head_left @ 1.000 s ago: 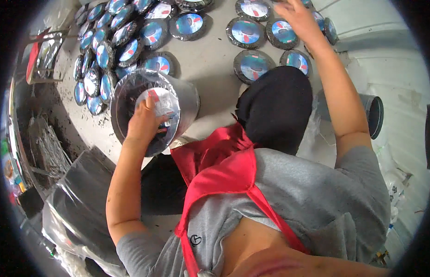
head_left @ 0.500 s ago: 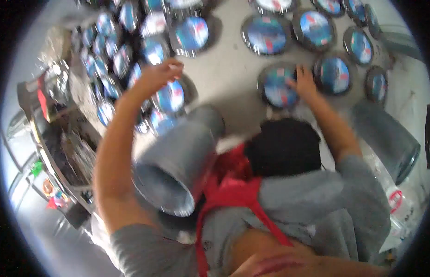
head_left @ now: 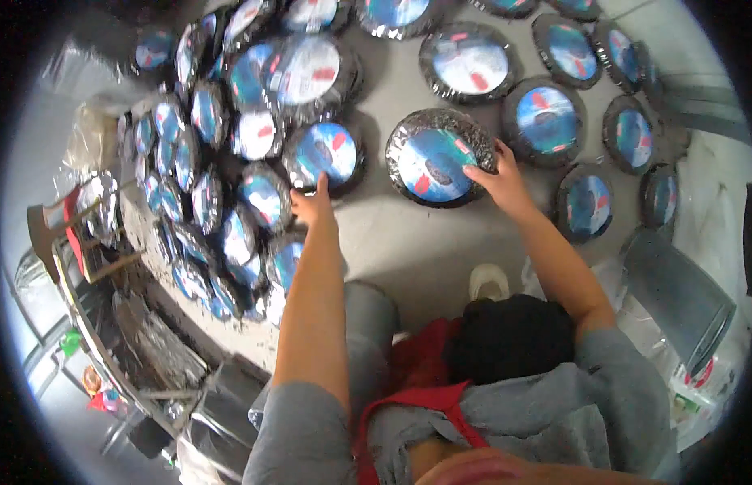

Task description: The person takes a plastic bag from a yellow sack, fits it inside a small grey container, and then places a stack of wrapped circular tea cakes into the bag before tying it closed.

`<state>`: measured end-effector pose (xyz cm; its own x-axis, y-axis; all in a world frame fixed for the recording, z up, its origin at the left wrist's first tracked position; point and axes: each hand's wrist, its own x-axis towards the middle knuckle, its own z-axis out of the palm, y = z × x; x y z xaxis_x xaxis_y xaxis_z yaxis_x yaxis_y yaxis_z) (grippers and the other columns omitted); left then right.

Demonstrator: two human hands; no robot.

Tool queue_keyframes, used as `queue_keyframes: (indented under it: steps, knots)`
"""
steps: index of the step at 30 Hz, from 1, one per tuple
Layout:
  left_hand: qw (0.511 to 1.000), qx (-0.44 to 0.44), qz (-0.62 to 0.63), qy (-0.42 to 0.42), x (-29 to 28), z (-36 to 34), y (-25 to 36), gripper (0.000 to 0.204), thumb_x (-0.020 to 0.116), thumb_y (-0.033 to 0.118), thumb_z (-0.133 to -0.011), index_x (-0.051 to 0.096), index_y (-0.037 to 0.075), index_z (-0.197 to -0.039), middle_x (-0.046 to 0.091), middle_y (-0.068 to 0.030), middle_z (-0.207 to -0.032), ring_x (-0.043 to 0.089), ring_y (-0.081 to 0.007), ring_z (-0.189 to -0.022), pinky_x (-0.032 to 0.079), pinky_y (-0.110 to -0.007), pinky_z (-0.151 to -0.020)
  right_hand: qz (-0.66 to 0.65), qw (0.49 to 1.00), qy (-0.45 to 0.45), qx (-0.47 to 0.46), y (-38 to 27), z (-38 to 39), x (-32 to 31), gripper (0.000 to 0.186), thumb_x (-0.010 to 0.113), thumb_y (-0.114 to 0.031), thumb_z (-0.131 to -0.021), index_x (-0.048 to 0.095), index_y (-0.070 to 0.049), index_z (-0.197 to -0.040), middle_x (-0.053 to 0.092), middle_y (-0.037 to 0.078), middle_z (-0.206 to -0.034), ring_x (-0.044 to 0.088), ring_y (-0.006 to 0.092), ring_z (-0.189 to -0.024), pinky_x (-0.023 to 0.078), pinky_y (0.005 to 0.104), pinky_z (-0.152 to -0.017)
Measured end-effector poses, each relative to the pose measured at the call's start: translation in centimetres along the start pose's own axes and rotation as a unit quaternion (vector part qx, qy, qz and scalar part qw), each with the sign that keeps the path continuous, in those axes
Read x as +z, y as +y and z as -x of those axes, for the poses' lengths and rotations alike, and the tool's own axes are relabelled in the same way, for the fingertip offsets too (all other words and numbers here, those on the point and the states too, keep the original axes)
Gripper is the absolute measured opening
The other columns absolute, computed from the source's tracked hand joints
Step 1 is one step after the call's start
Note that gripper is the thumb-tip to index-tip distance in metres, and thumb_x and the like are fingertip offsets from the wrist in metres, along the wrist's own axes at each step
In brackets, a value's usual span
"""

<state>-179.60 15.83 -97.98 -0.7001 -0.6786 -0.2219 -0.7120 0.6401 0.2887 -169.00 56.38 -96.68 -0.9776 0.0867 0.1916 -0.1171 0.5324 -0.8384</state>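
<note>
Many round, dark, plastic-wrapped discs with blue and white labels cover the floor. My right hand (head_left: pixel 493 174) grips the right rim of one disc (head_left: pixel 428 162) in the middle, thumb over its label. My left hand (head_left: pixel 309 202) grips the lower rim of another disc (head_left: pixel 327 145) to the left; some fingertips are hidden. A grey object (head_left: pixel 368 323), probably the cylinder, is partly hidden beside my left forearm.
Piled discs (head_left: pixel 206 194) fill the left, others (head_left: pixel 545 121) lie at the right. A grey cylinder (head_left: pixel 667 299) lies at the right near clear plastic bags (head_left: pixel 699 380). At the left are a wooden-framed rack (head_left: pixel 61 242) and crumpled plastic (head_left: pixel 149 339).
My left hand has left the foil-lined cylinder, which was tipped over, and moved up to a disc. My right hand moved down to the middle disc. The view has shifted.
</note>
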Motion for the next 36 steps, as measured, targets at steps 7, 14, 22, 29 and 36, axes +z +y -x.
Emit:
queue_keyframes:
  steps: [7, 14, 22, 29, 36]
  knots:
    - [0.705, -0.218, 0.578, -0.348, -1.7, -1.7, -5.6, 0.033, 0.082, 0.019, -0.088, 0.069, 0.008, -0.116, 0.071, -0.0065, -0.115, 0.066, -0.0211, -0.105, 0.055, -0.033, -0.092, 0.191, 0.945, -0.241, -0.113, -11.6, 0.7, -4.3, 0.035, 0.081, -0.022, -0.072, 0.065, -0.002, -0.096, 0.046, 0.024, -0.147, 0.049, 0.0433, -0.132, 0.042, 0.0517, -0.109]
    - [0.748, -0.1, 0.435, -0.49, -17.8, -5.7, -0.1, 0.075, 0.069, 0.041, -0.096, 0.039, 0.005, -0.155, 0.049, -0.0099, -0.153, 0.047, -0.028, -0.141, 0.032, -0.048, -0.121, -0.032, 0.949, -0.144, 0.278, -2.9, -12.9, -8.7, 0.056, 0.082, -0.034, -0.075, 0.066, -0.004, -0.119, 0.057, 0.017, -0.138, 0.051, 0.0322, -0.132, 0.038, 0.0431, -0.112]
    - [0.892, 0.116, 0.331, -0.284, -7.9, -7.5, 17.7, 0.068, 0.083, 0.041, -0.085, 0.062, -0.001, -0.133, 0.068, -0.0118, -0.124, 0.063, -0.0227, -0.115, 0.048, -0.04, -0.099, -0.331, 0.875, 0.066, 0.347, 5.4, -16.7, -6.1, 0.065, 0.083, -0.035, -0.081, 0.063, -0.001, -0.134, 0.067, 0.009, -0.129, 0.06, 0.0232, -0.12, 0.043, 0.037, -0.106]
    - [0.905, 0.226, 0.309, -0.184, -11.2, -2.2, 17.1, 0.053, 0.083, 0.035, -0.083, 0.068, 0.0, -0.121, 0.073, -0.0097, -0.112, 0.067, -0.0243, -0.1, 0.048, -0.04, -0.094, -0.251, 0.918, 0.1, 0.29, 0.7, -12.4, -5.8, 0.058, 0.085, -0.034, -0.078, 0.067, -0.004, -0.125, 0.07, 0.009, -0.118, 0.062, 0.023, -0.112, 0.046, 0.0367, -0.099]
    - [0.871, 0.152, 0.392, -0.254, -41.1, 7.1, 1.7, 0.048, 0.083, 0.024, -0.085, 0.063, 0.003, -0.124, 0.069, -0.005, -0.114, 0.064, -0.0171, -0.103, 0.047, -0.032, -0.097, 0.28, 0.946, -0.14, -0.089, -16.4, 8.8, -4.3, 0.056, 0.08, -0.029, -0.079, 0.065, 0.001, -0.124, 0.051, 0.025, -0.14, 0.053, 0.0471, -0.123, 0.044, 0.0538, -0.102]
